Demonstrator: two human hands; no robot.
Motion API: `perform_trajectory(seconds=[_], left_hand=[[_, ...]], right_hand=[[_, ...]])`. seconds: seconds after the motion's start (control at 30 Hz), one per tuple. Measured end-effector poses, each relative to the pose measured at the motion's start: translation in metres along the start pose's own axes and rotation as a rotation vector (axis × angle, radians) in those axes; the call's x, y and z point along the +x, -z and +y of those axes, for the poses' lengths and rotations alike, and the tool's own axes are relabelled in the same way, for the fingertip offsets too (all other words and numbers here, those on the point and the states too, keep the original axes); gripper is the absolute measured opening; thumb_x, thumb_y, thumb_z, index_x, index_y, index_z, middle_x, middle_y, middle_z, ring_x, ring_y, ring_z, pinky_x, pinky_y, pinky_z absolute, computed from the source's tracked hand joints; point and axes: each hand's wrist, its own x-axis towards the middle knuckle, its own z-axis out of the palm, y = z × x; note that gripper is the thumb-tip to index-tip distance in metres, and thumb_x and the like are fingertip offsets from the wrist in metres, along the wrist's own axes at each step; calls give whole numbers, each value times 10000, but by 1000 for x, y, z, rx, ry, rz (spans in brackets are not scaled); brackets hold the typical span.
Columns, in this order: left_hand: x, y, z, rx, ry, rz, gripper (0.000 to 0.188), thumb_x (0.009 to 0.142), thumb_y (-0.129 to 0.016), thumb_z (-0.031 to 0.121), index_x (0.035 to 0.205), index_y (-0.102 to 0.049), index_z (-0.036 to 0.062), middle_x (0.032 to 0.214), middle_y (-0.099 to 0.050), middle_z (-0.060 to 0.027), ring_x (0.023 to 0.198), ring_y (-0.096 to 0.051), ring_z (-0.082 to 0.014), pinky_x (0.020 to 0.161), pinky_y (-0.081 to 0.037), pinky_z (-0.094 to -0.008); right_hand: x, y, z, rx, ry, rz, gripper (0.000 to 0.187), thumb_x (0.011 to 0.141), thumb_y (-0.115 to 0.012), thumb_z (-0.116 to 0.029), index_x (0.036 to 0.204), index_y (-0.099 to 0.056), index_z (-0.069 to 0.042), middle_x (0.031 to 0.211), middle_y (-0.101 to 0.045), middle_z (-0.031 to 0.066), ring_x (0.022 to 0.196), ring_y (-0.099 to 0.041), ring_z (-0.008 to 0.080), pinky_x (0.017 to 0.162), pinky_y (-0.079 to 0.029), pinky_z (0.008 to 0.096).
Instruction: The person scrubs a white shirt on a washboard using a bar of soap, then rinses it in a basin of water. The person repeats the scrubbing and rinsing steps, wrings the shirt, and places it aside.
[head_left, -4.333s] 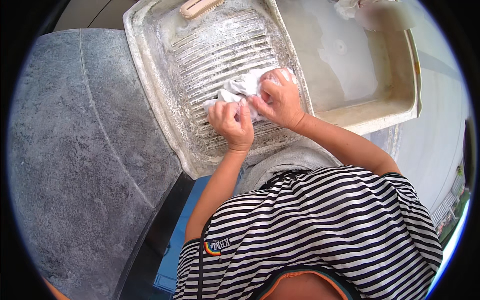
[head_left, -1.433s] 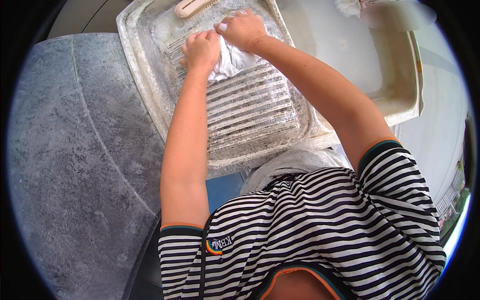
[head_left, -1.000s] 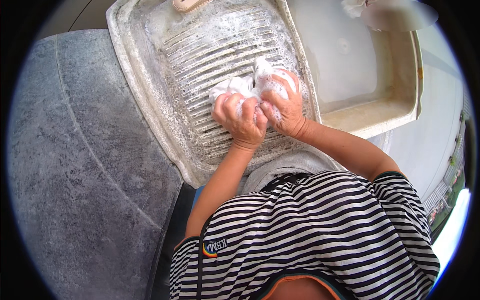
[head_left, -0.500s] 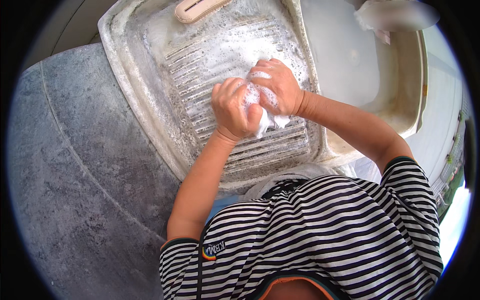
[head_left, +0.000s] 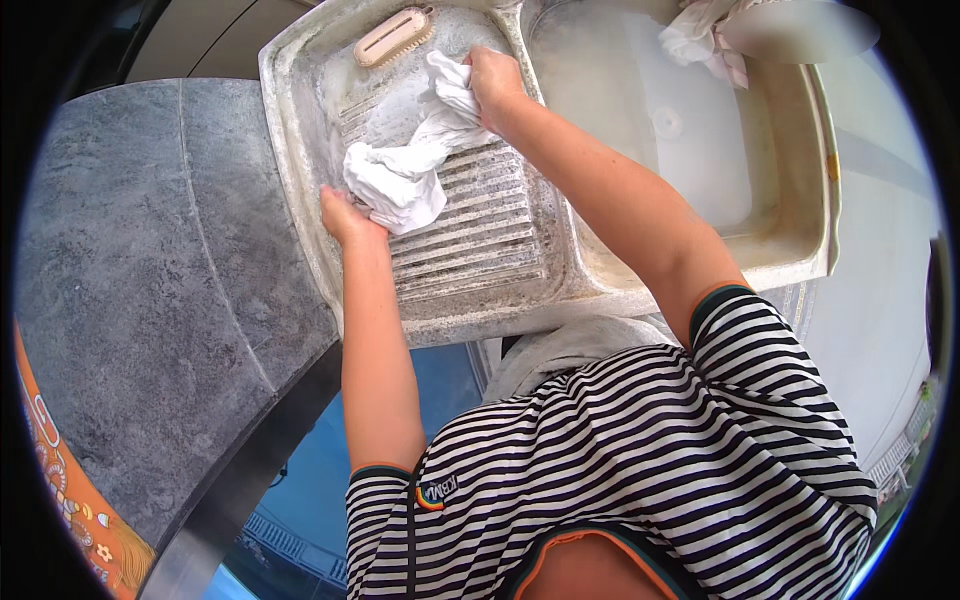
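Note:
A wet white cloth (head_left: 400,180) stretches between my two hands above the ribbed washboard (head_left: 480,215) of the sink. My left hand (head_left: 350,215) grips its nearer, bunched end, and the cloth covers most of those fingers. Farther away and to the right, my right hand (head_left: 494,82) is closed on the cloth's other end. The middle of the cloth hangs narrow and twisted. Suds lie on the washboard's far part, and the near ribs show bare and stained.
A beige scrub brush (head_left: 394,36) lies at the washboard's far end. On the right is a basin (head_left: 665,130) of cloudy water, with white cloth (head_left: 695,32) over its far rim. A grey stone-look counter (head_left: 130,230) adjoins on the left.
My hands were together, squeezing the bunched, foamy cloth over the ribs. Now they are apart, the right farther away and the left farther left, with the cloth spread between them.

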Motion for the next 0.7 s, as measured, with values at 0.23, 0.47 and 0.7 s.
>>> perform_trajectory(seconds=[0.23,0.47,0.7], left_hand=[[-68,73,31,287,-531,182,520,1029,-473,427,829,-607,-34,882,-677,-135,719,-618,-238,686,-491,-413],[-131,78,7,1148,-1170,31,219,865,-721,243,806,-650,44,802,-604,-99,826,-601,-291,729,-457,-414],[-77,-32,-3,1321,-1076,-155,369,860,-708,259,1177,-634,85,1176,-576,-163,1093,-570,-338,944,-459,-442]], right_hand=[[80,45,-105,-247,882,-477,494,1005,-495,-387,1279,-561,20,1245,-600,208,1212,-527,326,1047,-393,390],[144,362,-76,-625,385,354,507,927,-575,-460,1163,-703,-30,1091,-731,123,1054,-666,214,924,-481,339],[84,255,-32,634,-434,-359,385,1009,-484,-339,1167,-589,-4,1264,-601,140,1214,-537,364,1041,-444,470]])
